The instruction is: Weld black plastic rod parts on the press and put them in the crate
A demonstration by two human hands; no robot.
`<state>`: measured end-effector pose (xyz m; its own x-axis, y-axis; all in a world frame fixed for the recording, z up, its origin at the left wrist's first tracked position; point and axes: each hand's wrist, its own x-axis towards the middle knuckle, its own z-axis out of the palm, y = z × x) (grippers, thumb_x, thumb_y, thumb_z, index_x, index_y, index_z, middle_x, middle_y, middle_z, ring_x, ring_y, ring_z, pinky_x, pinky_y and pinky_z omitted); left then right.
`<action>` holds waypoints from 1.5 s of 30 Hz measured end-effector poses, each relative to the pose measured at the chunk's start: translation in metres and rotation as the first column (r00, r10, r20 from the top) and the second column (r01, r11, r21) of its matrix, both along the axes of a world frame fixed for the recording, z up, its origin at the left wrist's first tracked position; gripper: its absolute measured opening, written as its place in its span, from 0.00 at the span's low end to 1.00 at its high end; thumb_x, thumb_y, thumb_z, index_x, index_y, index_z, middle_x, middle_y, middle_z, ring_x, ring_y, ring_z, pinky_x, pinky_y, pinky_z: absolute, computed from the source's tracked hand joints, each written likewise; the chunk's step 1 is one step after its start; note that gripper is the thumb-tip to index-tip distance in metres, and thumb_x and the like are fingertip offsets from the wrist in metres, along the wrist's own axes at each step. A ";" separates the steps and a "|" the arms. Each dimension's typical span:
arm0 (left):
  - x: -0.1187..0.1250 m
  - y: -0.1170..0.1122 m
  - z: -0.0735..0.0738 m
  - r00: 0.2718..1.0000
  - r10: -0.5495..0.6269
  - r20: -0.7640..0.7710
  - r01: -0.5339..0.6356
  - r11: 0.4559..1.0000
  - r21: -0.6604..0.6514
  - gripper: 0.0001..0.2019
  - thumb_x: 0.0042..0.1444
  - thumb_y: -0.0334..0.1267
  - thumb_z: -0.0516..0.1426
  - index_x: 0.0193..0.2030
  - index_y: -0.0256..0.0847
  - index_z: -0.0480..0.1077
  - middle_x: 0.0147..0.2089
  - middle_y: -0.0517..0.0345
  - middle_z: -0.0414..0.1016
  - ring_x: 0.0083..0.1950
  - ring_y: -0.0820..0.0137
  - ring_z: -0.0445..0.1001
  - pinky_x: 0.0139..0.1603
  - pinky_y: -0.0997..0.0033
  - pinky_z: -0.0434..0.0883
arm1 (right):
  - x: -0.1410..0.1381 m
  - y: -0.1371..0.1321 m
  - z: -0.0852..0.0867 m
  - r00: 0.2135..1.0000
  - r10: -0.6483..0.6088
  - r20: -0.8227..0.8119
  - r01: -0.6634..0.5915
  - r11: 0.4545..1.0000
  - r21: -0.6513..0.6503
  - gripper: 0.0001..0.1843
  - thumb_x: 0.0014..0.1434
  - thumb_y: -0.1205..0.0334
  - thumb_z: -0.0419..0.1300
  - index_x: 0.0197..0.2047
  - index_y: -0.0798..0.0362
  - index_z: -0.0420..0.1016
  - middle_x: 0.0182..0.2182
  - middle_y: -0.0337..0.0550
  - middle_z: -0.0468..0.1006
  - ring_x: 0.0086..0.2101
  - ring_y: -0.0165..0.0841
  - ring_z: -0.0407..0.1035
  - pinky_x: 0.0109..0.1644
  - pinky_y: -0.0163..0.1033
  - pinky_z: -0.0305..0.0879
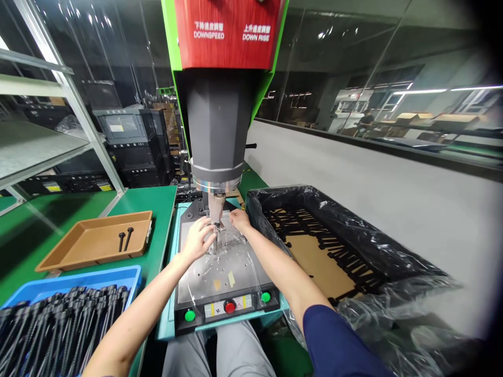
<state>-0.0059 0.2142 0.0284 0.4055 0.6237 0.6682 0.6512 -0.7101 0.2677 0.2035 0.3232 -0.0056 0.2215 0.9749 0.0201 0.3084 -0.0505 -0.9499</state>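
My left hand (198, 240) is beside the metal tip (216, 208) of the press-like machine (218, 115). Its fingers are curved, with thumb and forefinger apart. On the other side of the tip, my right hand (240, 220) reaches in with its fingers drawn together; whatever they may hold is too small to make out. Between both hands, a clear fixture (219, 243) stands on the metal base plate (212, 280) below the tip.
At left are a brown tray (90, 256) with two black tie-like parts (126, 240) and a blue bin (135, 272) of similar black parts (70, 314). A plastic-lined box (271, 209) of black parts stands right. Green buttons (189, 315) and a red button (230, 307) line the machine's front.
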 end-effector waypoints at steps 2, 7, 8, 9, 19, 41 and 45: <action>0.005 0.001 -0.004 0.995 -0.017 -0.097 0.019 1.000 0.023 0.19 0.61 0.48 0.53 0.55 0.42 0.71 0.58 0.43 0.67 0.67 0.51 0.57 0.63 0.47 0.62 | 0.000 -0.001 0.000 1.000 -0.002 -0.005 0.002 1.000 -0.007 0.08 0.55 0.64 0.61 0.25 0.54 0.71 0.14 0.31 0.69 0.12 0.23 0.58 0.16 0.26 0.50; 0.006 0.004 -0.009 0.968 -0.024 -0.248 0.020 1.000 -0.017 0.25 0.61 0.51 0.52 0.61 0.44 0.66 0.59 0.41 0.64 0.66 0.47 0.56 0.61 0.43 0.61 | 0.003 -0.008 0.007 0.998 -0.023 -0.050 0.021 0.999 -0.038 0.11 0.59 0.60 0.59 0.26 0.54 0.69 0.16 0.33 0.71 0.12 0.24 0.60 0.15 0.27 0.50; 0.006 0.003 -0.010 0.967 -0.027 -0.253 0.022 1.000 -0.021 0.24 0.61 0.51 0.52 0.62 0.45 0.65 0.60 0.41 0.63 0.66 0.47 0.56 0.60 0.43 0.61 | 0.005 -0.010 0.010 0.997 -0.034 -0.064 0.032 0.999 -0.045 0.11 0.60 0.59 0.58 0.27 0.54 0.69 0.17 0.34 0.71 0.12 0.24 0.61 0.14 0.27 0.50; 0.005 0.003 -0.010 0.967 -0.028 -0.253 0.024 0.999 -0.021 0.24 0.61 0.50 0.52 0.62 0.46 0.65 0.60 0.41 0.63 0.66 0.47 0.56 0.60 0.43 0.61 | 0.008 -0.013 0.013 0.996 -0.047 -0.079 0.043 0.998 -0.049 0.12 0.60 0.58 0.58 0.28 0.54 0.69 0.18 0.35 0.72 0.12 0.24 0.62 0.14 0.27 0.51; 0.006 0.001 -0.006 0.968 -0.045 -0.248 0.038 0.999 -0.034 0.23 0.61 0.49 0.52 0.61 0.47 0.66 0.59 0.42 0.63 0.64 0.49 0.58 0.59 0.44 0.62 | 0.047 -0.058 0.042 0.966 -0.147 -0.213 0.153 0.988 0.011 0.11 0.60 0.55 0.58 0.35 0.55 0.70 0.23 0.36 0.73 0.16 0.23 0.63 0.16 0.26 0.54; -0.064 -0.213 -0.151 0.557 0.809 0.186 -0.402 0.458 -0.793 0.17 0.52 0.49 0.56 0.41 0.39 0.72 0.40 0.51 0.75 0.43 0.60 0.75 0.49 0.57 0.70 | 0.092 -0.275 -0.125 0.953 -0.132 0.271 0.128 0.991 0.034 0.13 0.57 0.55 0.53 0.39 0.51 0.74 0.32 0.46 0.80 0.33 0.39 0.76 0.38 0.41 0.70; -0.063 -0.208 -0.165 0.576 0.810 0.112 -0.493 0.453 -0.743 0.24 0.50 0.52 0.58 0.48 0.37 0.69 0.46 0.47 0.72 0.48 0.58 0.73 0.50 0.57 0.69 | 0.089 -0.274 -0.135 0.943 -0.163 0.290 0.157 0.987 0.045 0.11 0.55 0.52 0.56 0.35 0.51 0.71 0.30 0.46 0.79 0.33 0.39 0.75 0.40 0.41 0.69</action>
<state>-0.0686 0.0067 -0.1365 -0.5094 0.8602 0.0234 0.5506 0.3049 0.7771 0.2924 0.0491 -0.1411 0.3557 0.9258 0.1277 0.5620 -0.1027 -0.8207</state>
